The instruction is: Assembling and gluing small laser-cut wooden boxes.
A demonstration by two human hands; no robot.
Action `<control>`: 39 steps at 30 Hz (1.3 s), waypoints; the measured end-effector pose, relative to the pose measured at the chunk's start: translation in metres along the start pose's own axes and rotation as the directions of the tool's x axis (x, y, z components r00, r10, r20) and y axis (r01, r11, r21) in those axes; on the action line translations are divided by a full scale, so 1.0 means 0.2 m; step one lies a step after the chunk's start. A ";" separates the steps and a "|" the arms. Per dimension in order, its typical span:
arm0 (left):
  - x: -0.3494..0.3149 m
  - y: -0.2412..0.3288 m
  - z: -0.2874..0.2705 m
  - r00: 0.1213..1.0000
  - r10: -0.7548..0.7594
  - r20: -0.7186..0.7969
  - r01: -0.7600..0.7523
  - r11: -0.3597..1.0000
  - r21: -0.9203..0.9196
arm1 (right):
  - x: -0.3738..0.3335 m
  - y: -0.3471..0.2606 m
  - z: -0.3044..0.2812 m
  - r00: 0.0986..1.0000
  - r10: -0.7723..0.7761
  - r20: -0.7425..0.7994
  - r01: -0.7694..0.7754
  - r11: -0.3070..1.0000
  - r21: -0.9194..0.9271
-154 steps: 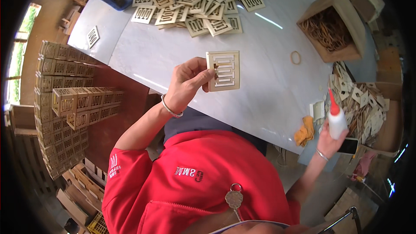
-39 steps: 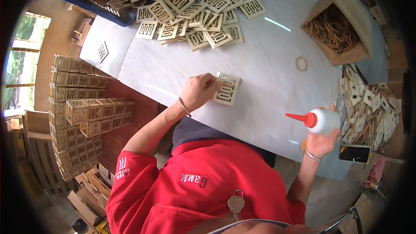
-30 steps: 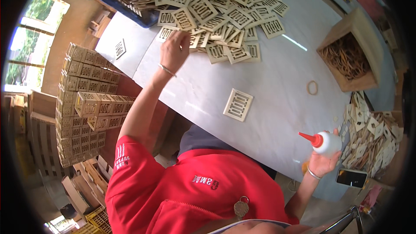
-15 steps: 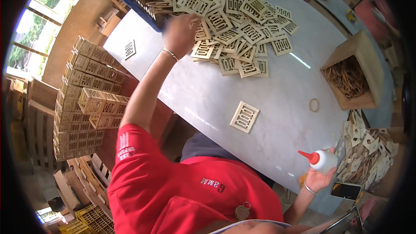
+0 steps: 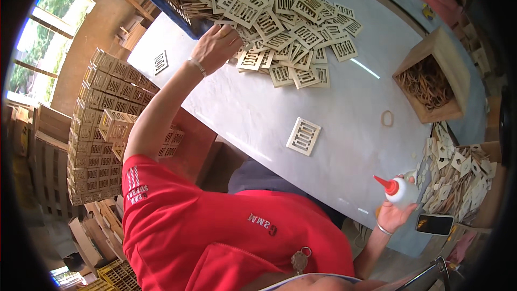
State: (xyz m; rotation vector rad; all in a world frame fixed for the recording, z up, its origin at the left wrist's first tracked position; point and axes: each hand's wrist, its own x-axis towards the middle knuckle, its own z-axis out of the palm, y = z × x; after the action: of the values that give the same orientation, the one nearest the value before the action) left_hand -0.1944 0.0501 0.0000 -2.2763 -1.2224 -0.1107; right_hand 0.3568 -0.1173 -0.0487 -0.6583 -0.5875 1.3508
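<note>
My left hand (image 5: 216,47) is at the near-left edge of a heap of thin slotted wooden panels (image 5: 291,8). Its fingers are bent around one panel, whose edge shows past the fingertips; the rest is hidden. At the lower right, my right hand (image 5: 395,216) is wrapped around a white glue bottle (image 5: 403,195) with a red nozzle, held tilted with its tip pointing up and left. Between the hands, a single slotted panel (image 5: 304,136) lies flat on the grey table (image 5: 344,102). Another slotted panel (image 5: 161,62) rests alone near the table's left edge.
A blue crate (image 5: 161,5) borders the heap. An open wooden box (image 5: 458,75) of rubber bands stands at right, a loose rubber band (image 5: 387,118) beside it. Wooden offcuts (image 5: 458,178) and a phone (image 5: 434,224) lie nearer. Assembled slotted boxes (image 5: 99,134) are stacked at left.
My left hand has drawn back a little from the heap, toward the left and nearer me, with its fingers around a panel. The right hand still holds the glue bottle. The view has shifted slightly.
</note>
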 end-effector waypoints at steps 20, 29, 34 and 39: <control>0.01 1.05 -0.46 0.856 -0.515 -0.039 0.177 0.365 -0.914 | 0.05 -0.11 0.30 0.979 -0.137 0.149 0.188 0.889 -0.418; 0.06 1.15 -0.61 0.752 -0.170 0.636 0.491 -0.500 -0.714 | 0.11 -0.07 0.52 0.936 -0.256 0.240 0.350 0.716 -0.604; 0.06 1.16 -0.62 0.744 -0.128 0.656 0.494 -0.556 -0.668 | 0.14 -0.05 0.57 0.932 -0.235 0.275 0.357 0.720 -0.595; 0.05 1.16 -0.62 0.734 -0.117 0.669 0.514 -0.548 -0.660 | 0.16 -0.04 0.58 0.932 -0.218 0.290 0.353 0.728 -0.587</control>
State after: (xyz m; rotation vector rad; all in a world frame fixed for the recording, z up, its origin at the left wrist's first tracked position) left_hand 0.0168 -0.1054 0.0089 -2.6656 -2.8956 -2.1892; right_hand 0.2829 -0.0759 0.0384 -0.9291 -1.2957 0.9095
